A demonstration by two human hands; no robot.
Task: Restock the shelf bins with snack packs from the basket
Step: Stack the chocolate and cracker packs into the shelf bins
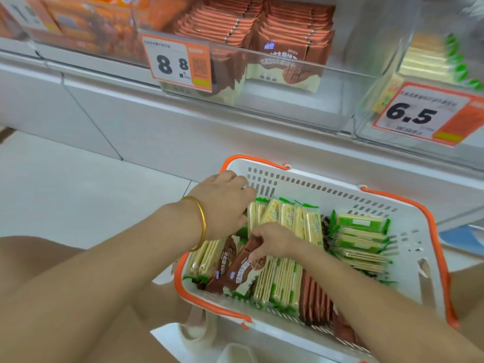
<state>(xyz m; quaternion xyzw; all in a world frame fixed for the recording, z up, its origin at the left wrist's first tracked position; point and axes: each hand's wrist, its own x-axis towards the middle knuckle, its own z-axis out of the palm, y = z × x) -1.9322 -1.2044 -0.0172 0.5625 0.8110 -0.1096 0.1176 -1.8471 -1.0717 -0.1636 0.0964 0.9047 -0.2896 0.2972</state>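
A white basket (408, 231) with orange handles sits on the floor below the shelf, packed with green-and-cream snack packs (285, 224) and brown packs (314, 297). My right hand (272, 242) pinches the top of a brown chocolate pack (241, 271) that lies tilted among the others. My left hand (222, 203), with a gold bangle on the wrist, reaches into the basket's far left corner; its fingertips are hidden behind the packs. Above, a clear shelf bin (282, 100) holds rows of the same brown packs (288, 35).
An 8.8 price tag (178, 61) hangs on the brown-pack bin. To its right, a bin with a 6.5 tag (421, 113) holds green-and-cream packs (429, 56). Orange packs (86, 19) fill the bin at upper left. My knees flank the basket.
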